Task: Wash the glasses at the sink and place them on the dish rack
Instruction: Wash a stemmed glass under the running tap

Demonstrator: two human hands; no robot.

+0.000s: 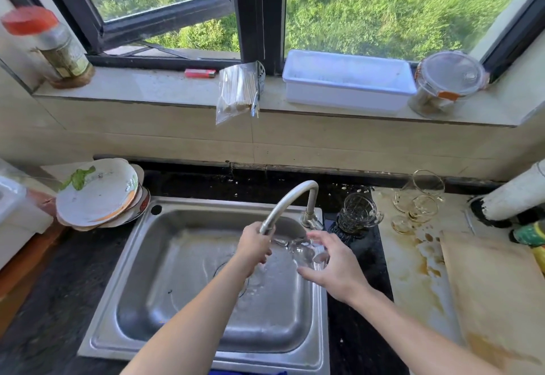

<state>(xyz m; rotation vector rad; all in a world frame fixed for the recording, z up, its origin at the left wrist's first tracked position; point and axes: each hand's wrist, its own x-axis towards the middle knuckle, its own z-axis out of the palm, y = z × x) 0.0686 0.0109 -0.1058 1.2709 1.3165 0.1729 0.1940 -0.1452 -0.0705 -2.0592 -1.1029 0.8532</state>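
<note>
A clear glass [306,252] is held on its side over the steel sink [165,259], right under the spout of the curved tap [290,199], with water running over it. My right hand [333,265] grips it from the right. My left hand [255,246] holds its other end, close to the tap's mouth. A dark patterned glass [358,212] stands on the counter just right of the tap. Two clear stemmed glasses [418,200] lie tipped on the stained counter further right.
A stack of dirty plates [98,195] sits left of the sink. A wooden board [489,292] lies at the right, with a white pipe [513,195] behind it. The windowsill holds a white tray [348,80], a lidded jar [445,83] and a spice bottle [56,44].
</note>
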